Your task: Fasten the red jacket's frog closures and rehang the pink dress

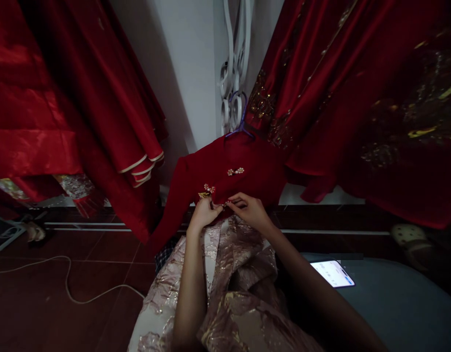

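My left hand and right hand pinch a small fastener low on the red garment, which hangs from a purple hanger; uneven tugging could make my grip slip.

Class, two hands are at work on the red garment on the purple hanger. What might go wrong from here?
1. The small ornament where the left hand and right hand meet could slip from their grip, especially in this dim light.
2. A hard tug might pull the red garment off the purple hanger.
3. The lit phone appears near the right forearm, so a sweep of that arm might knock it.
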